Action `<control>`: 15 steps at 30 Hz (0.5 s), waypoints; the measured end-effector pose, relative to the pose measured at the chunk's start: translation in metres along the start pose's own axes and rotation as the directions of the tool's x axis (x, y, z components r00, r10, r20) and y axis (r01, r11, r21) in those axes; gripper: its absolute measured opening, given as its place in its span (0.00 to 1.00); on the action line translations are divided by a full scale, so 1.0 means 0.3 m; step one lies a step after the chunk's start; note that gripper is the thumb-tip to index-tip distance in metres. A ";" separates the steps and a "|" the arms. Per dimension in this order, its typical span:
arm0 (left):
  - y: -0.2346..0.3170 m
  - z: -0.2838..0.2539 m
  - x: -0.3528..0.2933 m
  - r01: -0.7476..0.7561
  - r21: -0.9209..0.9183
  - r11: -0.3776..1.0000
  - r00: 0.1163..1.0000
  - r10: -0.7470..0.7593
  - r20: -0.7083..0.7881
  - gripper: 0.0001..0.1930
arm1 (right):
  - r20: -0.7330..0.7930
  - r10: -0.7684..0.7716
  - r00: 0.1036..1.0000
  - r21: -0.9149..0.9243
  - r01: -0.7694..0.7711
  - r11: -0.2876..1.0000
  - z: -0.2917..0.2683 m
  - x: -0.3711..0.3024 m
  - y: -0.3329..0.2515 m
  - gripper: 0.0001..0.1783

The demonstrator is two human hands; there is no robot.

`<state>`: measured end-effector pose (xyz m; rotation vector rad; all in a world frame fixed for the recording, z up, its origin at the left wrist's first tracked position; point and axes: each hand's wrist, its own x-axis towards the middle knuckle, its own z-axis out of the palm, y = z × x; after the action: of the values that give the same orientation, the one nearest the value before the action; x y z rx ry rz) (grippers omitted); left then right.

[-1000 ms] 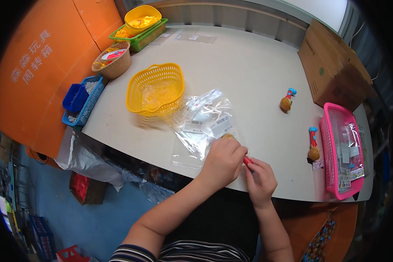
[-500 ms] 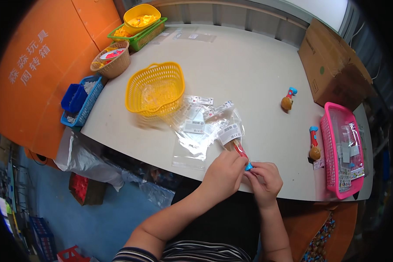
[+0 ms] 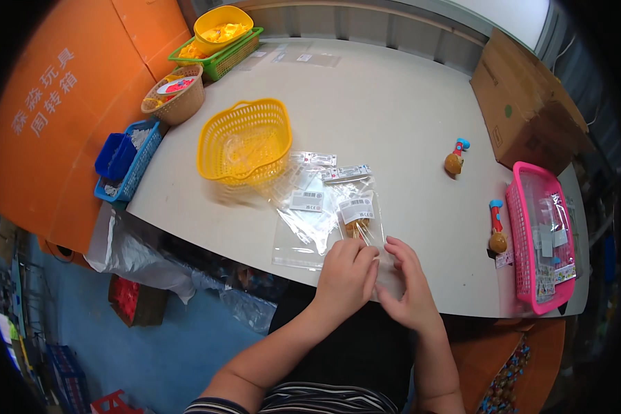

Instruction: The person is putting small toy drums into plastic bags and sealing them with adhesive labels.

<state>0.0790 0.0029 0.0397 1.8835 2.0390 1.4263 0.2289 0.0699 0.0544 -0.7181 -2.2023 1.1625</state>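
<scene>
A clear plastic bag (image 3: 375, 207) with a white label lies at the front edge of the table. Inside it, the brown round end of a small toy (image 3: 356, 228) shows below the label; the rest of the toy is covered by my fingers. My left hand (image 3: 343, 274) is closed on the bag's near end. Beside it, my right hand (image 3: 412, 293) has its thumb and fingers apart at the bag's right edge. More flat clear bags (image 3: 298, 234) with labels lie under and left of this one.
A yellow basket (image 3: 203, 148) stands behind the bags. Two red toys with blue ends (image 3: 460, 146) (image 3: 495, 217) lie at the right. Beyond them are a pink basket (image 3: 524, 238) and a cardboard box (image 3: 514, 96). Several baskets, one tan (image 3: 186, 103), line the left edge.
The toy's blue end, pinched between my hands before, no longer shows, and its brown end now shows below the label. My right fingers have spread apart. The bag's top now lies flatter.
</scene>
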 end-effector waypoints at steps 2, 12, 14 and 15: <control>0.008 -0.008 -0.004 0.023 0.001 1.000 0.999 -0.023 -0.035 0.09 | -0.034 -0.042 0.999 -0.078 0.040 0.996 0.034 0.003 0.001 0.36; 0.001 -0.050 -0.028 -0.019 0.016 1.000 0.999 0.018 0.044 0.10 | -0.221 -0.024 0.975 -0.129 -0.005 0.992 0.115 0.070 0.054 0.30; 0.006 -0.046 -0.022 -0.035 0.021 0.999 0.998 0.033 0.054 0.10 | -0.257 -0.029 0.966 -0.161 -0.013 0.987 0.138 0.085 0.062 0.28; 0.009 -0.042 -0.020 -0.043 0.026 0.999 0.998 0.041 0.055 0.10 | -0.292 -0.036 0.956 -0.190 -0.021 0.982 0.147 0.090 0.064 0.26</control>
<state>0.0756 -0.0096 0.0454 1.9643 2.0168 1.3471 0.1838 0.0727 0.0228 -0.8996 -2.0757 0.7862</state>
